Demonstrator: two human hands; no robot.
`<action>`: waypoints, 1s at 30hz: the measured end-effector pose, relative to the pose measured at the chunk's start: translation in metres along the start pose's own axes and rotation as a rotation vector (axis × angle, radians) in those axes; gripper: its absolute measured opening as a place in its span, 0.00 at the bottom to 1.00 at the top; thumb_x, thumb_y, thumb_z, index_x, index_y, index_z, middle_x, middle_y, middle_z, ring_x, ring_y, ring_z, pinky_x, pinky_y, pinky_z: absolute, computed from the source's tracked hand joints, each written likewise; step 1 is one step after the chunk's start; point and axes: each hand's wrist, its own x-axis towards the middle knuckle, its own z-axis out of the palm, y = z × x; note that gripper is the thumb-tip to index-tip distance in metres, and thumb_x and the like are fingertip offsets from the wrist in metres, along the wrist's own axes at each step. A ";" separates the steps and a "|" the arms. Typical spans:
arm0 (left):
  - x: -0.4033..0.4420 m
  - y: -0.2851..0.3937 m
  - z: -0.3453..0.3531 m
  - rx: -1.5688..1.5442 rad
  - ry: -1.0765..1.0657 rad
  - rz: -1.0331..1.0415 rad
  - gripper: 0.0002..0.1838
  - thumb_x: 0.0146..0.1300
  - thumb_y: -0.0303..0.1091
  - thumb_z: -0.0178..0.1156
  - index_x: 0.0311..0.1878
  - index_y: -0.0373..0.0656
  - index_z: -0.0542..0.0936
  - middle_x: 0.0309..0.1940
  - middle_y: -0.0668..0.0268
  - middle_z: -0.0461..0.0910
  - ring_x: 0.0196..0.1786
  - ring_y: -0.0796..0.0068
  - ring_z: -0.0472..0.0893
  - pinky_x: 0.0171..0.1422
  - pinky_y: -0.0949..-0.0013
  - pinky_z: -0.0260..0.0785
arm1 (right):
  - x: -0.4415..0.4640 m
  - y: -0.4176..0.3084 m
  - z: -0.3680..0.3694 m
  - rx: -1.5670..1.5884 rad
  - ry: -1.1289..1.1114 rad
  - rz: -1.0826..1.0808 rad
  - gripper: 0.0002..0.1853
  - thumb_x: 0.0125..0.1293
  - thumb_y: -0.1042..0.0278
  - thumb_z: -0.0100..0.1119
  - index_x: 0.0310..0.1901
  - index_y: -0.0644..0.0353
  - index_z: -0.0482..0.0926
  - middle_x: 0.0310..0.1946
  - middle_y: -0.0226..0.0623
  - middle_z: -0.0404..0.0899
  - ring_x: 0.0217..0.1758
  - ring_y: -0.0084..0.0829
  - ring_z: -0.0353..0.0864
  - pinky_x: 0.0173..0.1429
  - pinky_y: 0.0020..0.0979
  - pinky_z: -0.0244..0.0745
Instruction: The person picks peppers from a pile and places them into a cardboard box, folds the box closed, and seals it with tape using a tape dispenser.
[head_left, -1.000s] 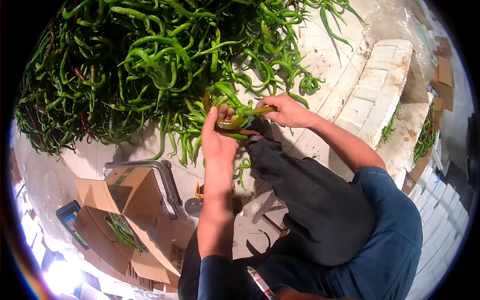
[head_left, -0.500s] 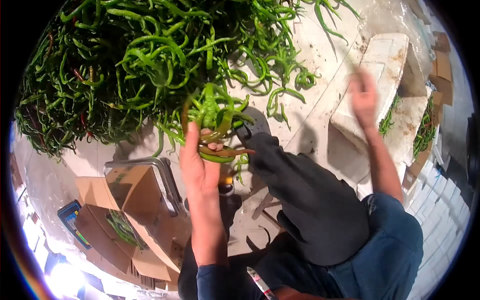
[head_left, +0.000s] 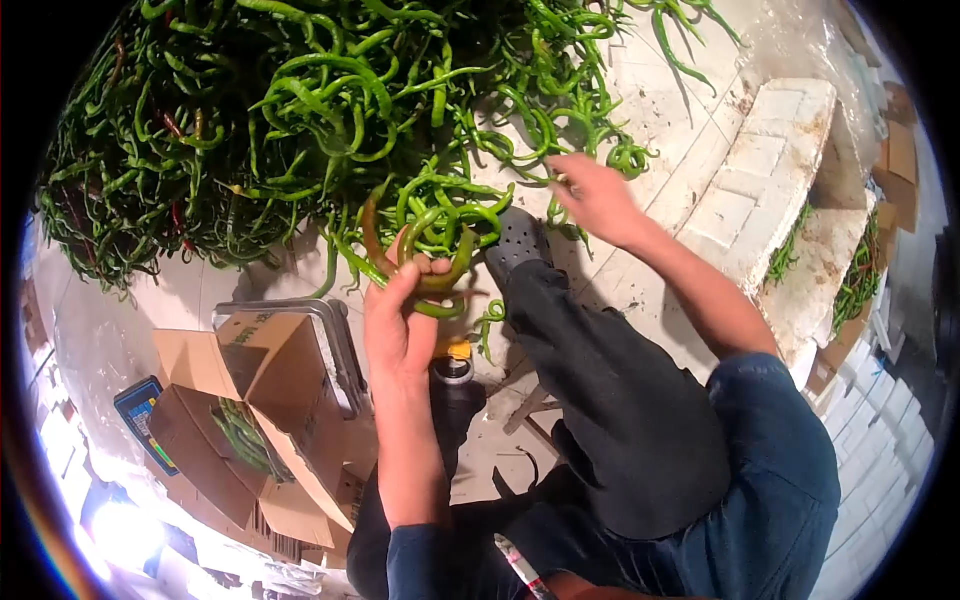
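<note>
Lengthwise forward points the reddish pepper [head_left: 373, 238] left hand [head_left: 398, 320] holds; right hand's [head_left: 600, 202] grip unclear.

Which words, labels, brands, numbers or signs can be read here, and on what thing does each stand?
No text can be read clearly.
Cardboard box: dark print, too blurred.
Blue panel: markings, too small.
White-and-red stick: marks, too small and blurred.

Pale flr [head_left: 680, 130] w/ grn peppers [head_left: 330, 110]
</note>
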 end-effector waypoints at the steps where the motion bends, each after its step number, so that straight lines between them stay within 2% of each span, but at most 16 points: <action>1: -0.006 0.002 0.003 0.028 -0.047 0.039 0.36 0.65 0.29 0.63 0.72 0.31 0.59 0.32 0.67 0.73 0.39 0.69 0.78 0.67 0.50 0.69 | 0.020 -0.008 0.019 0.012 -0.109 0.088 0.14 0.68 0.61 0.58 0.50 0.59 0.80 0.41 0.48 0.83 0.41 0.49 0.84 0.46 0.44 0.80; 3: -0.017 0.005 -0.008 0.006 -0.171 0.110 0.41 0.62 0.30 0.65 0.73 0.28 0.56 0.32 0.69 0.71 0.37 0.73 0.75 0.72 0.46 0.64 | 0.043 0.001 0.058 0.060 -0.033 0.055 0.13 0.66 0.62 0.60 0.46 0.60 0.81 0.38 0.49 0.84 0.41 0.52 0.83 0.46 0.46 0.78; 4: -0.021 0.006 -0.017 -0.080 -0.252 0.120 0.43 0.63 0.33 0.66 0.75 0.30 0.55 0.32 0.70 0.70 0.34 0.77 0.73 0.74 0.45 0.62 | 0.055 0.001 0.069 0.067 0.036 0.074 0.13 0.65 0.62 0.60 0.46 0.61 0.82 0.38 0.50 0.84 0.41 0.52 0.83 0.46 0.46 0.78; 6: -0.032 0.008 -0.019 -0.244 -0.242 0.217 0.44 0.64 0.36 0.65 0.78 0.39 0.52 0.34 0.69 0.73 0.34 0.74 0.76 0.73 0.43 0.64 | 0.074 0.001 0.076 0.165 0.069 0.170 0.13 0.65 0.62 0.60 0.45 0.61 0.82 0.38 0.51 0.84 0.42 0.51 0.84 0.47 0.45 0.79; 7: -0.039 0.013 -0.012 -0.187 -0.297 0.262 0.45 0.69 0.42 0.63 0.81 0.50 0.47 0.37 0.74 0.73 0.34 0.82 0.72 0.77 0.40 0.55 | 0.085 0.002 0.075 0.212 0.087 0.217 0.13 0.64 0.62 0.60 0.45 0.62 0.83 0.38 0.51 0.85 0.42 0.51 0.84 0.48 0.44 0.79; 8: -0.035 0.014 -0.014 -0.308 -0.574 0.272 0.44 0.70 0.45 0.62 0.81 0.59 0.47 0.47 0.73 0.79 0.40 0.79 0.76 0.74 0.33 0.56 | 0.094 0.004 0.075 0.271 0.138 0.216 0.14 0.64 0.63 0.60 0.45 0.62 0.84 0.39 0.51 0.85 0.43 0.50 0.85 0.50 0.41 0.79; 10: -0.039 0.018 0.004 -0.433 -0.723 0.288 0.41 0.71 0.44 0.60 0.81 0.63 0.48 0.55 0.71 0.79 0.51 0.73 0.79 0.72 0.28 0.56 | 0.111 -0.002 0.060 0.322 0.265 0.150 0.15 0.64 0.63 0.61 0.47 0.64 0.84 0.40 0.51 0.85 0.43 0.49 0.85 0.51 0.40 0.79; 13: -0.027 0.019 -0.003 -0.425 -0.584 0.302 0.38 0.73 0.45 0.57 0.80 0.62 0.51 0.60 0.67 0.78 0.58 0.67 0.80 0.75 0.30 0.53 | 0.135 -0.011 0.025 0.374 0.415 0.130 0.15 0.65 0.65 0.62 0.48 0.65 0.84 0.44 0.51 0.84 0.45 0.43 0.85 0.51 0.35 0.79; 14: -0.022 0.017 0.003 -0.442 -0.649 0.291 0.34 0.75 0.46 0.52 0.80 0.59 0.52 0.65 0.63 0.76 0.64 0.62 0.79 0.80 0.35 0.46 | 0.145 -0.019 0.010 0.404 0.462 0.137 0.15 0.65 0.65 0.62 0.49 0.65 0.83 0.44 0.50 0.84 0.45 0.42 0.85 0.51 0.34 0.79; 17: -0.013 0.010 0.008 -0.388 -0.655 0.283 0.28 0.77 0.38 0.48 0.78 0.52 0.58 0.64 0.56 0.76 0.65 0.61 0.78 0.84 0.43 0.35 | 0.183 -0.040 -0.022 0.200 0.626 -0.126 0.13 0.67 0.67 0.60 0.48 0.65 0.82 0.44 0.48 0.83 0.45 0.46 0.84 0.50 0.39 0.79; 20: -0.007 0.003 -0.001 -0.476 -0.546 0.211 0.27 0.75 0.31 0.49 0.75 0.50 0.62 0.65 0.49 0.73 0.62 0.53 0.78 0.80 0.40 0.49 | 0.243 -0.041 -0.026 -0.100 0.718 -0.351 0.16 0.67 0.68 0.58 0.55 0.61 0.78 0.52 0.47 0.81 0.47 0.50 0.83 0.52 0.43 0.80; 21: -0.006 0.002 0.002 -0.484 -0.510 0.201 0.27 0.73 0.29 0.49 0.75 0.48 0.62 0.64 0.49 0.74 0.59 0.55 0.80 0.79 0.43 0.55 | 0.256 -0.044 -0.027 -0.158 0.627 -0.309 0.18 0.66 0.70 0.56 0.57 0.59 0.75 0.53 0.44 0.79 0.47 0.49 0.83 0.51 0.45 0.80; 22: -0.001 -0.002 -0.002 -0.427 -0.473 0.221 0.27 0.72 0.29 0.52 0.73 0.46 0.64 0.63 0.48 0.75 0.54 0.58 0.82 0.75 0.48 0.59 | 0.266 -0.046 -0.027 -0.258 0.595 -0.244 0.17 0.64 0.73 0.55 0.54 0.58 0.75 0.48 0.45 0.79 0.46 0.49 0.84 0.48 0.47 0.80; 24: 0.002 -0.010 -0.009 -0.384 -0.421 0.228 0.25 0.71 0.29 0.53 0.71 0.45 0.67 0.61 0.49 0.76 0.49 0.62 0.82 0.72 0.51 0.63 | 0.274 -0.053 -0.033 -0.430 0.476 -0.039 0.12 0.62 0.73 0.55 0.48 0.58 0.77 0.46 0.45 0.79 0.45 0.48 0.84 0.46 0.48 0.80; 27: 0.003 -0.016 -0.011 -0.343 -0.319 0.171 0.20 0.71 0.31 0.54 0.65 0.44 0.71 0.53 0.52 0.79 0.45 0.63 0.82 0.68 0.52 0.65 | 0.261 -0.054 -0.040 -0.549 0.331 0.027 0.07 0.63 0.71 0.55 0.42 0.58 0.78 0.44 0.46 0.80 0.46 0.49 0.84 0.46 0.47 0.80; 30: 0.003 -0.023 -0.011 -0.312 -0.265 0.119 0.17 0.72 0.31 0.54 0.62 0.44 0.73 0.49 0.54 0.80 0.48 0.61 0.80 0.68 0.50 0.65 | 0.243 -0.036 -0.058 -0.362 0.342 -0.003 0.08 0.65 0.64 0.56 0.38 0.59 0.79 0.37 0.42 0.80 0.45 0.46 0.83 0.48 0.47 0.79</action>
